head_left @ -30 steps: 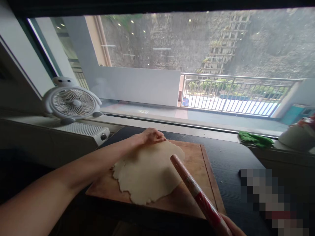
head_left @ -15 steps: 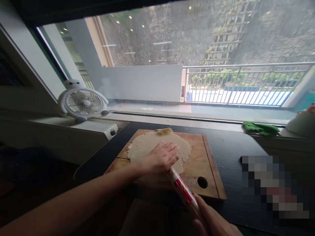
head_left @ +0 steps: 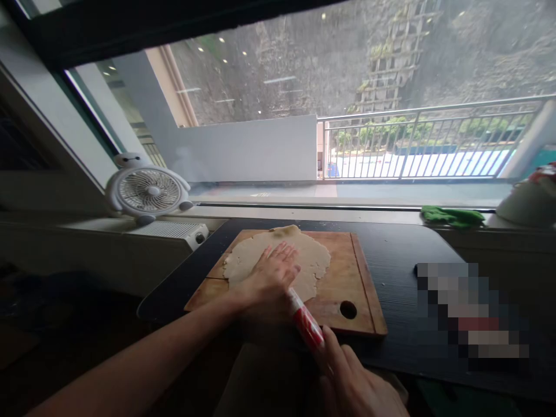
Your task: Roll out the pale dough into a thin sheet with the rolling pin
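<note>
A wide, thin sheet of dough [head_left: 306, 258] with a ragged edge lies on a wooden cutting board [head_left: 339, 272]. Its far edge is folded up a little. My left hand [head_left: 275, 272] is over the dough, fingers stretched out, its palm at the far end of a rolling pin [head_left: 307, 324] with a red and white wrapper. The palm hides that end, so whether the pin touches the dough there cannot be seen. Fingers of my right hand [head_left: 354, 376] wrap round the near end of the pin, in front of the board.
The board rests on a dark table [head_left: 395, 278] below a window. On the left ledge stands a white fan [head_left: 152, 191]. A green cloth [head_left: 452, 216] lies on the sill beside a pale container [head_left: 527, 202]. A blurred-out object [head_left: 473, 310] occupies the table's right side.
Both hands and the rolling pin have shifted slightly left across the dough. The right hand is further forward along the pin. The whole view has also tilted a little.
</note>
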